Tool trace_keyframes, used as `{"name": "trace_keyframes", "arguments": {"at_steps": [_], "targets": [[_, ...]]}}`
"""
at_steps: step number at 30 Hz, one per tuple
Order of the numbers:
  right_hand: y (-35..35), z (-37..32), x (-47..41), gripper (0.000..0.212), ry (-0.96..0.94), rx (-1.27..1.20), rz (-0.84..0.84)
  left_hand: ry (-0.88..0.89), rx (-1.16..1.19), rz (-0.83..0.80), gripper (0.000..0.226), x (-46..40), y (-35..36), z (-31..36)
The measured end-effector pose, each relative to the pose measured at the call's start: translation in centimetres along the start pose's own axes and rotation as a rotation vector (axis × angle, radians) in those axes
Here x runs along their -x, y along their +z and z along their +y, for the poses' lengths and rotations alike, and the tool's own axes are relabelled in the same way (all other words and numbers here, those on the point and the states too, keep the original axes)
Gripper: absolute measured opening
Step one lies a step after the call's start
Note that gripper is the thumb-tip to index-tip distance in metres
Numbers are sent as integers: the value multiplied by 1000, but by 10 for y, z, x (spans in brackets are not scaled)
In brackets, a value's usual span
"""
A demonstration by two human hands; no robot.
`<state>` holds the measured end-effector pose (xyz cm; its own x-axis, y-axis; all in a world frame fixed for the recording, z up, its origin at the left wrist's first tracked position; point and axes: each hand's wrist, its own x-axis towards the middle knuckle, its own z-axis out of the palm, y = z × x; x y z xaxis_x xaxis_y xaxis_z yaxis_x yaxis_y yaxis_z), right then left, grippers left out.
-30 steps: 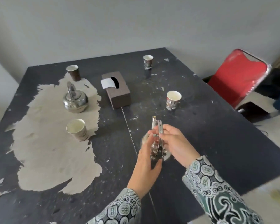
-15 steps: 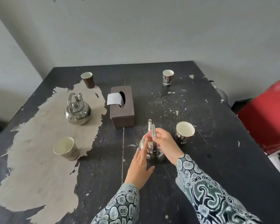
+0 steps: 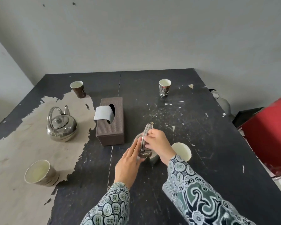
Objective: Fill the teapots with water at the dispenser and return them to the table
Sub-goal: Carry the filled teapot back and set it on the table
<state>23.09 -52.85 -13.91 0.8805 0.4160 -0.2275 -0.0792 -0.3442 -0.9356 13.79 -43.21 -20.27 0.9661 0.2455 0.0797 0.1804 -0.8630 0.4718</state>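
Observation:
A small steel teapot (image 3: 146, 150) sits on the dark table (image 3: 193, 168) just in front of me, mostly hidden by my hands. My right hand (image 3: 159, 144) grips its upright metal handle from the right. My left hand (image 3: 128, 164) rests flat against the pot's left side, fingers straight. A second steel teapot (image 3: 61, 125) with its lid on stands alone at the left on the worn pale patch of the table.
A brown tissue box (image 3: 111, 120) lies between the two teapots. Several paper cups stand around: near left (image 3: 39, 172), far left (image 3: 78, 89), far right (image 3: 164, 89), and one (image 3: 182, 151) just behind my right wrist. A red chair (image 3: 269, 135) is beside the table's right edge.
The teapot in my hands has moved down and forward onto the table near the right cup. My view has swung left to face the table squarely.

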Motion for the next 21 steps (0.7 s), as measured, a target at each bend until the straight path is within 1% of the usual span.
{"name": "trace_keyframes", "arguments": {"at_steps": [3, 5, 7, 9, 12, 16, 18, 21], "targets": [[-22, -17, -22, 20, -2, 29, -23, -14, -8, 13, 67, -27, -2, 15], [-38, -31, -38, 21, -12, 55, -26, -5, -11, -7, 73, -46, -5, 25], [-54, -42, -53, 22, -12, 64, -35, 11, -48, -73, 81, -66, -7, 33], [-67, -47, -67, 23, 2, 67, -30, 12, -108, -170, 85, -84, -8, 39], [-80, -41, -81, 21, 22, 99, 19, 5, -188, -317, 82, -107, -6, 44], [-88, -19, -87, 8, 46, 159, 75, -12, -237, -474, 79, -122, 3, 50], [-91, -9, -86, 10, 50, 156, 87, -14, -245, -513, 79, -122, 10, 53], [-96, -1, -87, 11, 16, 163, 108, 0, -237, -498, 85, -123, 19, 53]]}}
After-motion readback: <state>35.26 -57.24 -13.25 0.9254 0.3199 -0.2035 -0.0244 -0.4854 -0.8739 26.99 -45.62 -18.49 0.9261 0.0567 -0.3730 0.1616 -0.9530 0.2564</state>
